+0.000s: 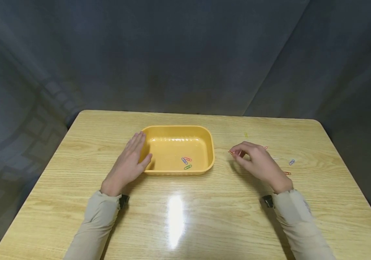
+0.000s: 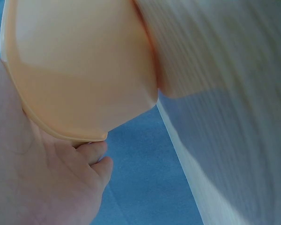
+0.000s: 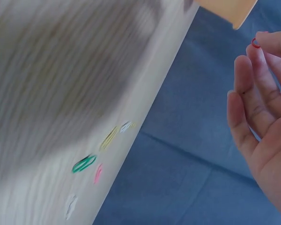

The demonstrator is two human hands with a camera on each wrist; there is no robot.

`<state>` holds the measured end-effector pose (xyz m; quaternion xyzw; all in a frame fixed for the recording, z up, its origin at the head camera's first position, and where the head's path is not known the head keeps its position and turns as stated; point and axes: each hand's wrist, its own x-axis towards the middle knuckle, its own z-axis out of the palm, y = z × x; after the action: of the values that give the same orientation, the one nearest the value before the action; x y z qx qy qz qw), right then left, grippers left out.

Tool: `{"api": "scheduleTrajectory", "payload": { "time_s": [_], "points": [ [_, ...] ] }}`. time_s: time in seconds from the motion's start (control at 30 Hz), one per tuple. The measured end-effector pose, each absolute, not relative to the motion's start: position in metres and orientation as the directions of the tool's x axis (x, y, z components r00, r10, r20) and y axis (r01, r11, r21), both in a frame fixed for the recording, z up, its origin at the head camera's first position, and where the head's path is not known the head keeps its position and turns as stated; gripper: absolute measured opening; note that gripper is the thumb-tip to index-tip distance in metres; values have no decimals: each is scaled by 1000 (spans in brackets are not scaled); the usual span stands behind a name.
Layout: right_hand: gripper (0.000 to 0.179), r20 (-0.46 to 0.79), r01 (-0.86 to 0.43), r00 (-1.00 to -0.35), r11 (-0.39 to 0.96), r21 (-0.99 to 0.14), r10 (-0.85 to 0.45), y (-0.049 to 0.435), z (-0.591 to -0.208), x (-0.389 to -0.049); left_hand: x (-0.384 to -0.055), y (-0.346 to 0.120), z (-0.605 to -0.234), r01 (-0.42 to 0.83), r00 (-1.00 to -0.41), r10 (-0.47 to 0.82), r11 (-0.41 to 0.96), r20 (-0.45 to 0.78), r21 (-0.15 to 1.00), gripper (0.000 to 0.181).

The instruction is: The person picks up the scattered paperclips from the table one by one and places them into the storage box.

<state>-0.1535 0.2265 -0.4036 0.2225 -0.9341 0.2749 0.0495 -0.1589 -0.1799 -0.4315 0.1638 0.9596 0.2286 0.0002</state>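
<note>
A yellow plastic tray [image 1: 169, 151] sits on the table, with a blue clip [image 1: 184, 160], a pink clip [image 1: 188, 159] and a green paper clip [image 1: 188, 167] lying inside. My left hand [image 1: 130, 159] rests along its left rim, fingers straight and thumb over the near corner. In the left wrist view the palm lies against the rim of the tray [image 2: 84, 51]. Right of the tray, my right hand [image 1: 258, 160] pinches a red paper clip [image 1: 231, 152] between thumb and forefinger. Only the end of that red clip [image 3: 255, 43] shows in the right wrist view, the other fingers spread loosely.
Scattered around the right hand on the wooden table [image 1: 218, 216] are a yellow clip [image 1: 245, 134], a blue clip [image 1: 292, 162] and another red clip [image 1: 287, 173]. The right wrist view also has a green clip [image 3: 84, 163] among several others. A dark curtain [image 1: 185, 65] hangs behind the table.
</note>
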Motion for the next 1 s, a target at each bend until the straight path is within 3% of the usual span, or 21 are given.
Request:
{"api": "scheduleTrajectory", "payload": {
  "time_s": [1.0],
  "points": [
    [16, 244, -532, -840, 645, -549, -485, 165, -394, -166, -159, -180, -430, 314, -946, 316, 843, 70, 436, 75]
  ]
}}
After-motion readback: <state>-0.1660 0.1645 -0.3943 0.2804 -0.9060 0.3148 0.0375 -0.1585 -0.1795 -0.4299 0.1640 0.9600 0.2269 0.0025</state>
